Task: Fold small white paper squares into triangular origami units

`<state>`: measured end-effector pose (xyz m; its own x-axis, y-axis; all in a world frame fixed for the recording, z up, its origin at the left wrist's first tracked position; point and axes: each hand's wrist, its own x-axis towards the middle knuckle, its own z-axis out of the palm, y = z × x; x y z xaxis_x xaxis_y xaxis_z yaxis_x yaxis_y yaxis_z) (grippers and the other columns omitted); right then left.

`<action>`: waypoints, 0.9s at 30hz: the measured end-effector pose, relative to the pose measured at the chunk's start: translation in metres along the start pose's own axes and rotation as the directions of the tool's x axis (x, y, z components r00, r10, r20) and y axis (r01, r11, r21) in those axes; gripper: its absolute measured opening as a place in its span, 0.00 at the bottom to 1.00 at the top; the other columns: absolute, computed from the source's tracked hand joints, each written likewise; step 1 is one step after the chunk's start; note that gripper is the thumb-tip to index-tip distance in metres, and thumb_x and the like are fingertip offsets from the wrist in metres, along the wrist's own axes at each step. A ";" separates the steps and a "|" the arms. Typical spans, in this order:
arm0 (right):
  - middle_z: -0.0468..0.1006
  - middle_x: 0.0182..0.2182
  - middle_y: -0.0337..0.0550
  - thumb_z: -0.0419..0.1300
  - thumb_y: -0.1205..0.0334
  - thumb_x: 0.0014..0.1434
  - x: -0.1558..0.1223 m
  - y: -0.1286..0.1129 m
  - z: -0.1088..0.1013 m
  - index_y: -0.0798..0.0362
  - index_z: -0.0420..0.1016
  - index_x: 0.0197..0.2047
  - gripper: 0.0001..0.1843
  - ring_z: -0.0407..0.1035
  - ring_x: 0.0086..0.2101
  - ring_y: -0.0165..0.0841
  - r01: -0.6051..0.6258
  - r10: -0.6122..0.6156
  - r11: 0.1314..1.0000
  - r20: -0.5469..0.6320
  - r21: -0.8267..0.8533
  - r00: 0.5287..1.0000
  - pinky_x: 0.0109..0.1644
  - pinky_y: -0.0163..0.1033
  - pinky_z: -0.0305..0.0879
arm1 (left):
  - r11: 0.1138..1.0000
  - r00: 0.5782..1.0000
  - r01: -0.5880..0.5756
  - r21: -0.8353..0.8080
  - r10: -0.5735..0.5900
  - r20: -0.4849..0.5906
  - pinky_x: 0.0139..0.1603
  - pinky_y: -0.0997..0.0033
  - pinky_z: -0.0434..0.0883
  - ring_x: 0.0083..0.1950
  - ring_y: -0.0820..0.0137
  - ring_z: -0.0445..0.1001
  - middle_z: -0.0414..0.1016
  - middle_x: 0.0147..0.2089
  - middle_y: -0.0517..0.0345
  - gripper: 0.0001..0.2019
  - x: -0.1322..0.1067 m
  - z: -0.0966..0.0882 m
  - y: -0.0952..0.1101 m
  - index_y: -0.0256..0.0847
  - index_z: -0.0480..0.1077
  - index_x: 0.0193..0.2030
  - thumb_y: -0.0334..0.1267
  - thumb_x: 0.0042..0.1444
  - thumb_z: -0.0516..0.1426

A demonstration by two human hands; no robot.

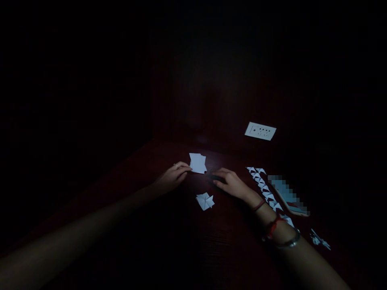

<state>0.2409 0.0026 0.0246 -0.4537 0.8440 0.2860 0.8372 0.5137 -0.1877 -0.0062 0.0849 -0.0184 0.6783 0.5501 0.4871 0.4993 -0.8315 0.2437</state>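
Note:
A small stack of white paper sheets (198,162) lies on the dark red table, its edges not quite lined up. My left hand (175,175) is closed at the stack's lower left corner, fingertips on the paper. Just right of the stack is my right hand (231,183), fingers stretched toward it and thumb apart, with nothing visible in them. Nearer to me, between the hands, a folded white paper piece (205,201) lies on the table.
A row of folded paper pieces (264,187) runs along the right, beside a blurred-out phone (288,196). Farther right lies a small white, dark-patterned object (319,240) whose kind is unclear. A white power socket (260,131) is on the back panel. Surroundings are very dark.

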 end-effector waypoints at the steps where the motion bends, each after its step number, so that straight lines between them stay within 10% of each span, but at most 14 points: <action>1: 0.69 0.46 0.51 0.51 0.60 0.59 0.015 0.003 -0.001 0.57 0.65 0.52 0.19 0.63 0.47 0.35 0.000 0.005 0.997 0.067 -0.078 0.998 0.50 0.39 0.59 | 1.000 1.000 0.007 0.025 -0.007 0.012 0.52 0.68 0.61 0.52 0.68 0.63 0.61 0.53 0.53 0.15 0.005 0.000 -0.011 0.40 0.61 0.52 0.37 0.61 0.44; 8: 0.67 0.49 0.58 0.58 0.56 0.53 0.091 0.014 0.027 0.60 0.65 0.50 0.23 0.60 0.50 0.42 0.033 -0.002 0.986 0.185 -0.166 0.983 0.51 0.41 0.57 | 0.982 0.990 -0.058 0.180 0.033 0.140 0.51 0.67 0.59 0.53 0.63 0.64 0.65 0.54 0.49 0.22 0.038 0.008 -0.046 0.40 0.60 0.54 0.50 0.57 0.50; 16: 0.75 0.34 0.51 0.48 0.58 0.61 0.090 0.021 0.034 0.58 0.70 0.39 0.14 0.70 0.36 0.35 -0.006 0.035 0.987 0.178 -0.163 0.983 0.41 0.35 0.61 | 0.948 0.971 -0.140 0.284 0.074 0.228 0.45 0.66 0.61 0.40 0.63 0.71 0.74 0.35 0.48 0.16 0.061 0.006 -0.046 0.36 0.71 0.34 0.45 0.59 0.48; 27: 0.76 0.39 0.45 0.50 0.59 0.60 0.092 0.037 0.035 0.54 0.73 0.41 0.14 0.69 0.41 0.34 -0.038 0.037 0.999 0.117 0.008 0.992 0.44 0.35 0.62 | 0.973 0.960 -0.035 0.227 -0.030 0.277 0.40 0.72 0.64 0.41 0.67 0.72 0.73 0.43 0.54 0.18 0.054 -0.007 -0.046 0.41 0.68 0.45 0.42 0.63 0.40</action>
<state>0.2197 0.1046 0.0105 -0.4551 0.8746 0.1672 0.8513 0.4824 -0.2061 0.0034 0.1522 0.0024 0.7859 0.5748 0.2282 0.5845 -0.8109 0.0294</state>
